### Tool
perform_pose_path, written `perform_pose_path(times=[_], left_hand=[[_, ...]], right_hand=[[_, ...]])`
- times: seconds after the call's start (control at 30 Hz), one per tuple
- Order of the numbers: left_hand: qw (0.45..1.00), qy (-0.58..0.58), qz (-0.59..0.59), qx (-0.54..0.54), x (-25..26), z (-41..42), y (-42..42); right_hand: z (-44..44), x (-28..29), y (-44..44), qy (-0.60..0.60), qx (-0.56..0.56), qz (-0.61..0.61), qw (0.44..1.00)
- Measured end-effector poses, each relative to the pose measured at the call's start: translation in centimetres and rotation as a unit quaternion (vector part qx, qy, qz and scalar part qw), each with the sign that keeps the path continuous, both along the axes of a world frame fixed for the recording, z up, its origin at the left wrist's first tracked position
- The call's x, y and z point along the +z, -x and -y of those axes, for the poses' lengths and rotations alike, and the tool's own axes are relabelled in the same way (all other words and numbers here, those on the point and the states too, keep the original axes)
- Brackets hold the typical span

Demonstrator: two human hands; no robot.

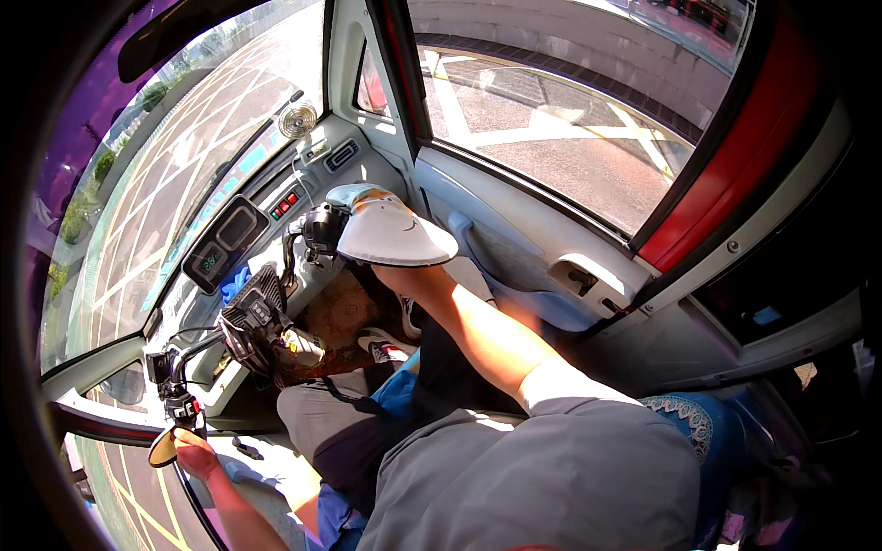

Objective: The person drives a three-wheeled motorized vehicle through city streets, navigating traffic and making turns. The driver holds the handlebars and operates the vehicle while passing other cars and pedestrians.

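Observation:
My left hand (196, 454) is wrapped around the left handlebar grip, just below a black switch cluster (182, 408) with a red button. A rounded, yellowish piece (163, 448) sits beside its fingers. My right forearm reaches into a white and light-blue handlebar cover (398, 231), which hides the right hand, so its grip cannot be seen. The black right handlebar control (325, 229) pokes out of the cover's left side. Between the two bar ends, a dark holder (258, 310) at the centre carries a printed can or cup (303, 346).
A dashboard display (224, 242), red rocker switches (285, 205) and a small round fan (298, 120) line the front. A blue cloth (236, 284) is tucked behind the centre holder. The windshield (200, 151) and door window (551, 131) show pavement with painted lines.

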State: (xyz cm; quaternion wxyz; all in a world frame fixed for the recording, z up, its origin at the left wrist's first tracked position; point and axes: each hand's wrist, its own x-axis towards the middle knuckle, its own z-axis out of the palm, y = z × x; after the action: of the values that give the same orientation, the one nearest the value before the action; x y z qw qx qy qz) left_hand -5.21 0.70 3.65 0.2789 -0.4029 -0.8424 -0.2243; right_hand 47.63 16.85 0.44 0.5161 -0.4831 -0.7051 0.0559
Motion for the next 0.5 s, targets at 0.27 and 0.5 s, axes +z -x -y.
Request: perform_pose_path(times=[0.27, 0.5], left_hand=[[0.999, -0.026, -0.029, -0.021, -1.1, -1.2, 3.1], [0.999, -0.008, -0.05, -0.017, -1.2, -1.2, 6.5]], right_hand=[[1.5, 1.1, 0.2, -0.069, -0.022, 0.045, 0.996], [1.9, 0.2, 1.7, -0.109, -0.053, 0.058, 0.991]])
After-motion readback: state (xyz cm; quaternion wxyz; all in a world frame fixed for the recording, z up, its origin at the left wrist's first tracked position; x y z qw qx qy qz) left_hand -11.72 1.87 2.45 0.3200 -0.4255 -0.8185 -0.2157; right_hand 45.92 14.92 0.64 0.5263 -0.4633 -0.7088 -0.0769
